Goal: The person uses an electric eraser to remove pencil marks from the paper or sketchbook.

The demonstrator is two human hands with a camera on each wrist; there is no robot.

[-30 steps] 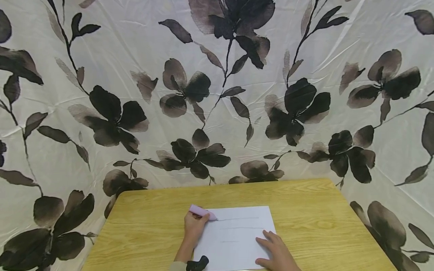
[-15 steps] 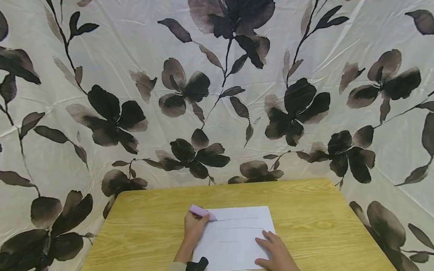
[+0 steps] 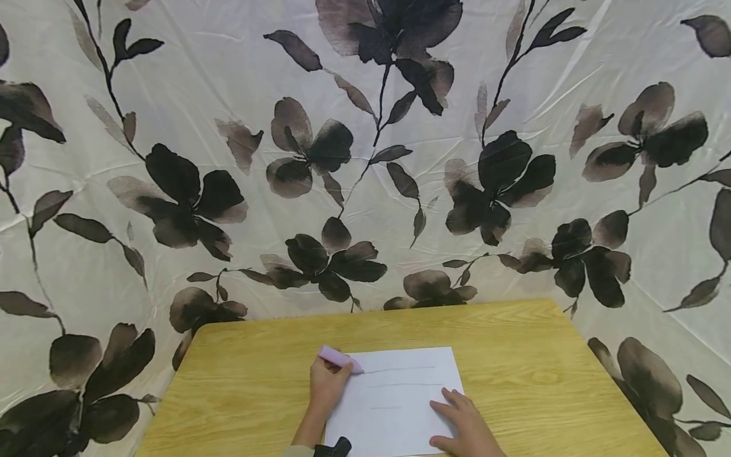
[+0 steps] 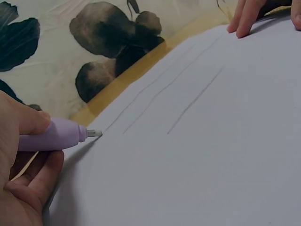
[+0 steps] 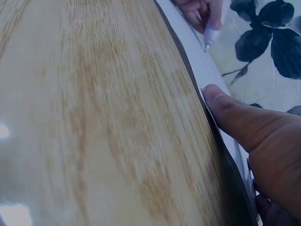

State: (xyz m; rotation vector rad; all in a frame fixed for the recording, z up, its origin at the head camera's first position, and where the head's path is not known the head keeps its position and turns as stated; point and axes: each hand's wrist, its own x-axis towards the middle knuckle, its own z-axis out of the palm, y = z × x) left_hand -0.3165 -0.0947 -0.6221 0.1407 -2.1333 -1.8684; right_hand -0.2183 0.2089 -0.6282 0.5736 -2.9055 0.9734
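My left hand (image 3: 327,385) grips a chunky lilac electric eraser (image 3: 335,355) between thumb and fingers. Seen in the left wrist view, the eraser has a narrow collar and a blunt whitish tip, which meets the near end of a pencil line (image 4: 141,92) on the white sheet of paper (image 4: 202,174). Two more pencil lines run alongside; the third is shorter. Over at the sheet's right side, my right hand (image 3: 465,424) rests with fingers spread on the paper. The right wrist view shows its thumb lying along the paper's near edge.
The paper lies on a yellow wood-grain table (image 3: 240,381). Behind the table hangs a white cloth (image 3: 417,209) printed with dark flowers. A black band (image 3: 333,447) shows at the left wrist.
Both hands, the eraser and the paper look the same as in the earlier frames. Only the camera view has shifted very slightly.
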